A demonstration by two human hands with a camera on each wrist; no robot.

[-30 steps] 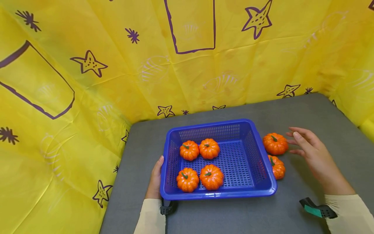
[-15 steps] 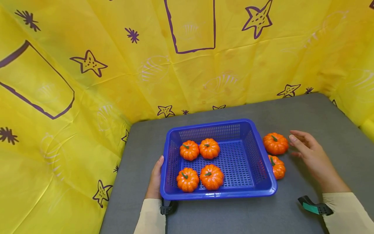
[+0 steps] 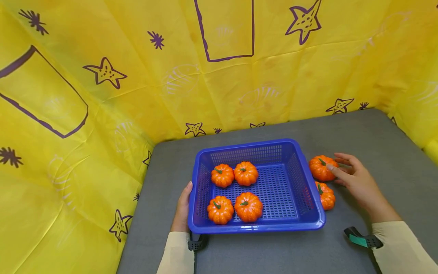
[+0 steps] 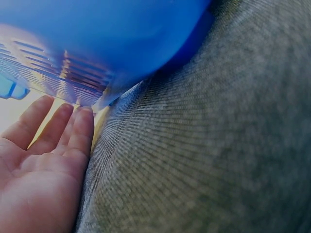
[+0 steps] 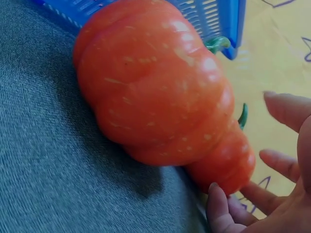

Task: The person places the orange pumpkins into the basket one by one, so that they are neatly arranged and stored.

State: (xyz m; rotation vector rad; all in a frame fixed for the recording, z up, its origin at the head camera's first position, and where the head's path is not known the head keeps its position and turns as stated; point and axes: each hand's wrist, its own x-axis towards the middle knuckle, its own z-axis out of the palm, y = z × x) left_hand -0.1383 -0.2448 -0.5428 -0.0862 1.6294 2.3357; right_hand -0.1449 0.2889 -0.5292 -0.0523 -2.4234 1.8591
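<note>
A blue plastic basket (image 3: 254, 229) stands on the grey table. Along its left side lies my left hand (image 3: 182, 207); in the left wrist view the fingertips of that hand (image 4: 46, 170) touch the slotted wall, fingers nearly straight. Two orange toy pumpkins are outside the basket on the right: a far one (image 3: 320, 172) and a near one (image 3: 327, 198), partly hidden by the rim. My right hand (image 3: 361, 186) is at the far pumpkin's right side. From the right wrist, its lower fingertips (image 5: 216, 191) appear at that pumpkin, while the thumb stays apart from it.
Inside the basket sit several more pumpkins, two at the back (image 3: 245, 174) and two at the front (image 3: 248, 207), all towards the left. A yellow patterned cloth (image 3: 219, 83) hangs behind and beside the table (image 3: 239, 253).
My right hand has moved left to the far pumpkin, its thumb coming over the near side. The left hand, the basket and the pumpkins have stayed in place.
</note>
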